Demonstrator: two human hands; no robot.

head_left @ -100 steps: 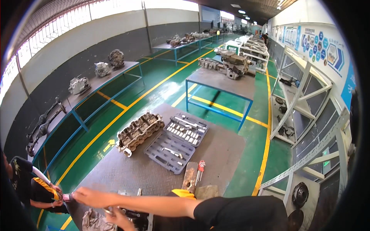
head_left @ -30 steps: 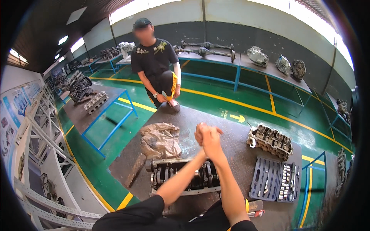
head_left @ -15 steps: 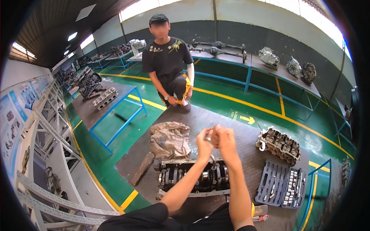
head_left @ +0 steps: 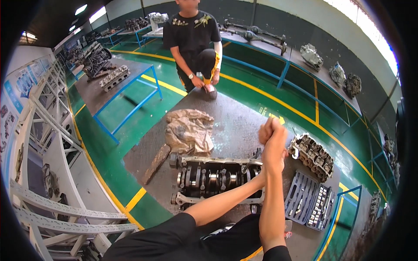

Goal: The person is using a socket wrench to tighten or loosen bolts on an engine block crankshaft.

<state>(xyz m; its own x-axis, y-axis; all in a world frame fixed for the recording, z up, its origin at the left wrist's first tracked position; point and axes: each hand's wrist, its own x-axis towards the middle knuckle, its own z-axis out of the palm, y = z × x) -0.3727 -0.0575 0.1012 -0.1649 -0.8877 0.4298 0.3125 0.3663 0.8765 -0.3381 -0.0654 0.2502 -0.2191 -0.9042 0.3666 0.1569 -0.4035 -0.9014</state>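
An engine block (head_left: 222, 161) with its crankshaft (head_left: 213, 178) showing lies on the table in front of me. My right hand (head_left: 273, 135) is raised past the block's right end, its fingers curled closed and a little blurred. Whatever it grips is hidden. My left hand (head_left: 284, 154) reaches across behind the right wrist, so only a bit of it shows and its fingers cannot be read. Both hands are close together, between the block and a cylinder head (head_left: 311, 156) on the right.
A socket set case (head_left: 298, 198) lies opened at right. Crumpled brown paper (head_left: 187, 130) and a wooden bar (head_left: 156, 163) are left of the block. A person (head_left: 193, 43) crouches beyond the table (head_left: 235, 117). Another table (head_left: 139, 71) with engine parts stands far left.
Both hands have swung right and away from above the crankshaft. The metal tool glimpsed between them earlier no longer shows. My view has tilted down, and the person's hands have shifted by their shoe.
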